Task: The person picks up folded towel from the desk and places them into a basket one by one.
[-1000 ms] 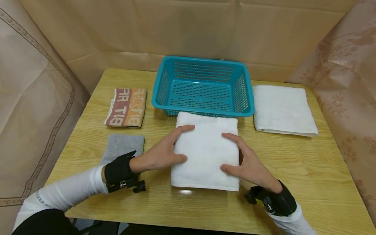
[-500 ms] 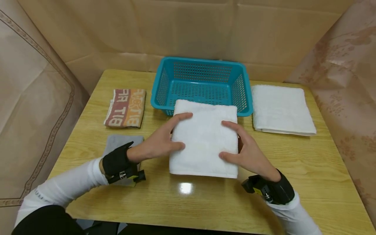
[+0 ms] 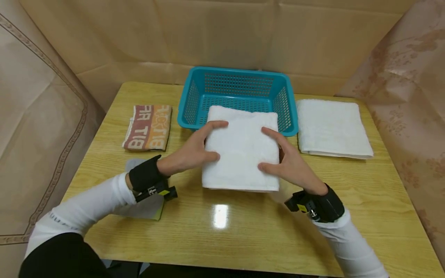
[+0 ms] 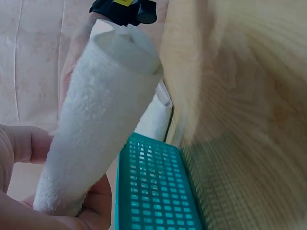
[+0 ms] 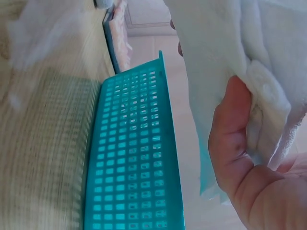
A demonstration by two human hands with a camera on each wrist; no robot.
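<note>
A folded white towel [image 3: 242, 150] is held up off the table between both hands, its far edge overlapping the basket's near rim in the head view. My left hand [image 3: 194, 152] grips its left side, thumb and forefinger on top and other fingers beneath. On the opposite side my right hand [image 3: 290, 164] holds it the same way; the right wrist view shows fingers curled under the folds [image 5: 268, 91]. Just beyond the towel stands a teal plastic basket [image 3: 236, 69] with slotted walls; its visible inside holds nothing. Both wrist views show the towel raised beside the basket wall [image 4: 153, 187].
Another folded white towel [image 3: 333, 127] lies right of the basket. At left lie a folded red-and-orange patterned towel [image 3: 147, 127] and a grey cloth [image 3: 142, 206], partly hidden under the left forearm. Draped sheets [image 3: 226, 34] stand behind the wooden table [image 3: 250, 235].
Both hands have lifted the white towel and carried it away from the body, from in front of the basket to over its near rim. More of the grey cloth shows now.
</note>
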